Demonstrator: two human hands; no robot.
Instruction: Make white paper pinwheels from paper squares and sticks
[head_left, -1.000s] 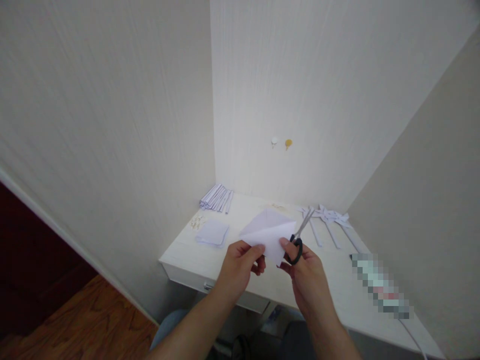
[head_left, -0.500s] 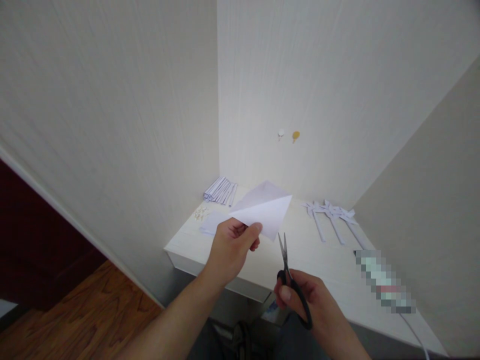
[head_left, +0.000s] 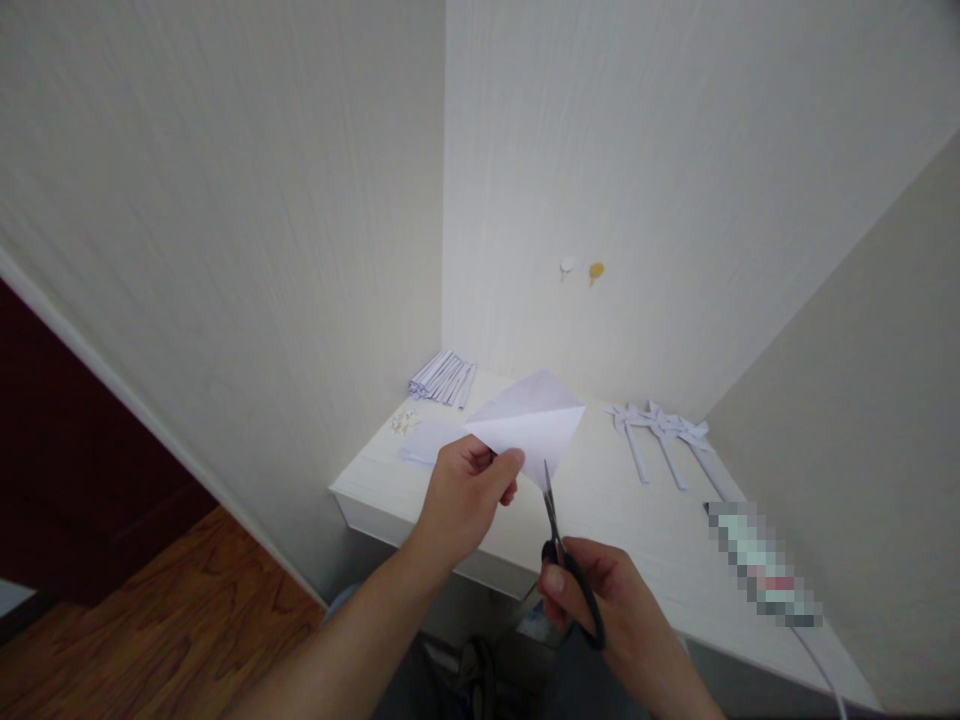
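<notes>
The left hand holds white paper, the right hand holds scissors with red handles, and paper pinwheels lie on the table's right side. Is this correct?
The head view shows black handles, not red. The right hand holds those scissors, the left hand holds white paper, and pinwheels lie on the right side of the table.

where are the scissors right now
In the head view, the scissors are in the right hand, below and right of centre, blades at the lower corner of the white paper in the left hand.
</notes>
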